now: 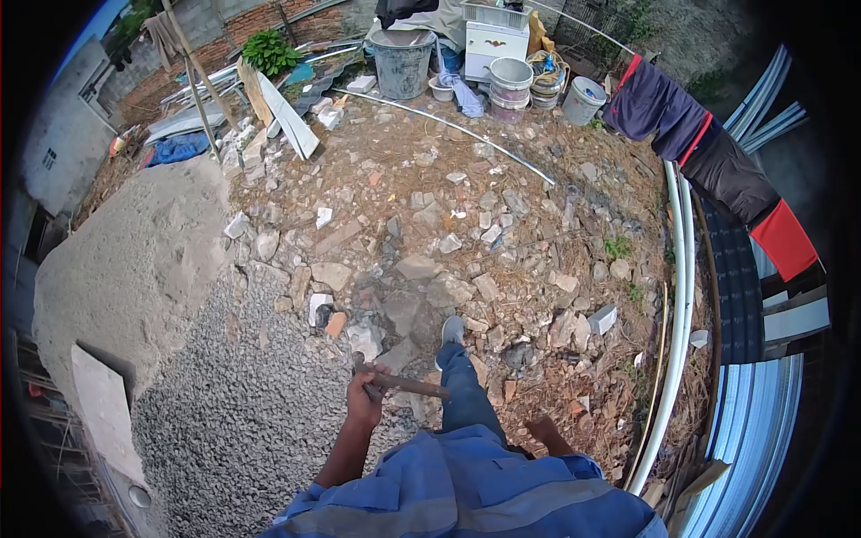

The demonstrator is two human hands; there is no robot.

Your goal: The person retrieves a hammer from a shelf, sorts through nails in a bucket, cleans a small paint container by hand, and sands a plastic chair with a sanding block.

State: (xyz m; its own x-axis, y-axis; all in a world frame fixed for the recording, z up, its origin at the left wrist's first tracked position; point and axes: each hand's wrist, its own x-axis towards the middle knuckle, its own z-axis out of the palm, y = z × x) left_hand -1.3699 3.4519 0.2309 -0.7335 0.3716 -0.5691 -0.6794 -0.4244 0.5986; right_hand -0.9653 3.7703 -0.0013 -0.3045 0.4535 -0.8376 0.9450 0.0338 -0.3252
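The left hand (366, 394) is clamped round the hammer (414, 386) close to its head, probably because the weight balances best there for carrying; the handle juts across in front of the leg (468, 399). The right hand (541, 429) is beside the body, apart from the hammer; I cannot tell how its fingers sit. One shoe (453, 331) is on the rubble (486, 287), perhaps for firmer footing than the gravel (224, 421)

Stacked buckets (510, 90) stand near a white cabinet (493, 56)
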